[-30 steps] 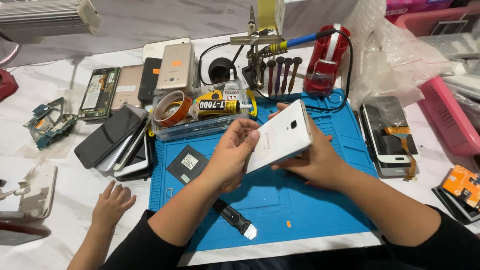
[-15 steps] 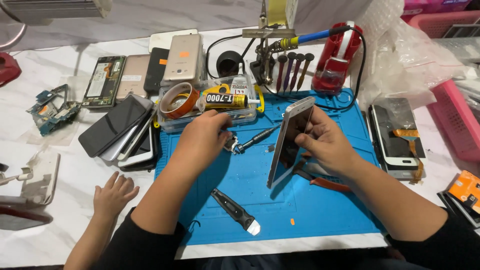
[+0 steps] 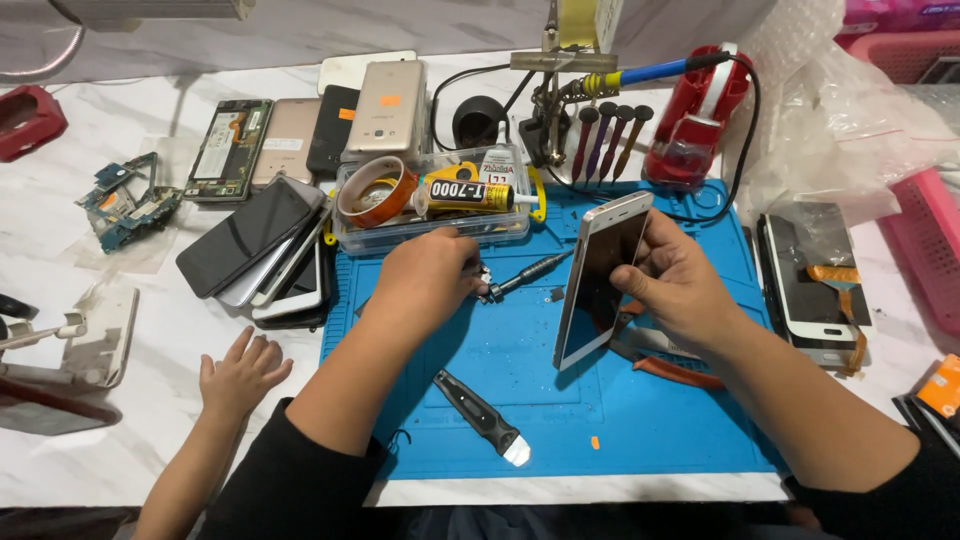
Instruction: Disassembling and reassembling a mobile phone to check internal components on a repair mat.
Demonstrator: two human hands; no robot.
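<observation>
Holding a white phone (image 3: 603, 280) up on its edge over the blue mat (image 3: 560, 400), my right hand (image 3: 680, 285) is closed around its side. It looks thin, smooth and easy to crack, so I grip the edges, not the dark glass. My left hand (image 3: 430, 275) is pinched on a small screwdriver (image 3: 525, 275) just beside it. Farther back sits a clear box of glue tubes (image 3: 440, 205).

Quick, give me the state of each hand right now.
Left hand: closed on a small screwdriver on the blue mat.
Right hand: closed, holding a white phone upright on its edge.
</observation>
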